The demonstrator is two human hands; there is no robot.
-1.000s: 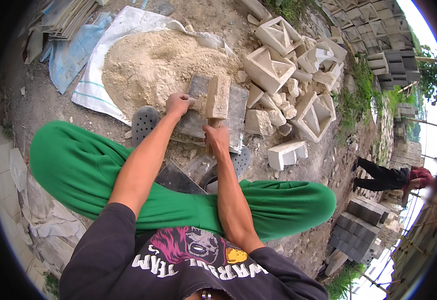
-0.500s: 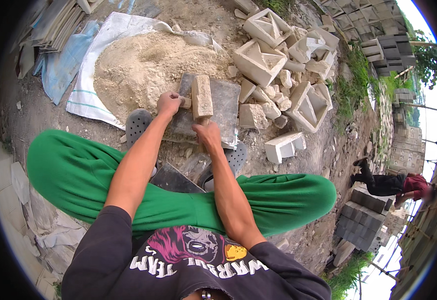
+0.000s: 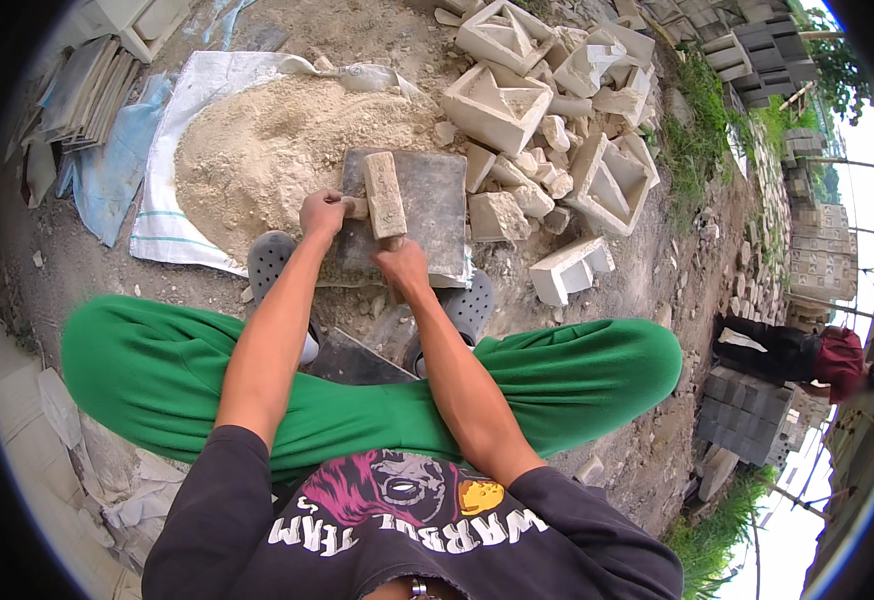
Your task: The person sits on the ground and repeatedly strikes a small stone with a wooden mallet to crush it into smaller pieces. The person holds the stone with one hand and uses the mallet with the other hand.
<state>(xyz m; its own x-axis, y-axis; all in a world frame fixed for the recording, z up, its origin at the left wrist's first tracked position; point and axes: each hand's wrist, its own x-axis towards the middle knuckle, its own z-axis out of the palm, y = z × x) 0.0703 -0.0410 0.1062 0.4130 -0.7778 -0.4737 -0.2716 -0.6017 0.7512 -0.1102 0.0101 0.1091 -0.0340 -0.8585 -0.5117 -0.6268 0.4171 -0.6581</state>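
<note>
My right hand [image 3: 403, 268] is wrapped round the handle of a mallet with a dusty, pale block-shaped head [image 3: 384, 193]. The head is over a dark square slab [image 3: 435, 185] lying on the ground between my feet. Just left of the mallet, my left hand [image 3: 322, 214] is closed on a short brown piece [image 3: 355, 208] that points toward the head. Whether that piece touches the mallet or the slab I cannot tell. Beyond the slab and to its left, a heap of pale crushed powder [image 3: 257, 150] spreads over a white woven sack [image 3: 162, 190].
Broken pale hollow blocks [image 3: 497, 105] and chunks are piled right of the slab. One cut block [image 3: 569, 270] lies nearer. A blue sheet [image 3: 112, 180] and stacked boards [image 3: 87, 95] are far left. Another person [image 3: 807, 355] is by grey stacked blocks [image 3: 742, 415] at the right.
The whole view has shifted slightly. My hands, the mallet and the short piece keep nearly the same places over the slab. The other person at the right has changed posture.
</note>
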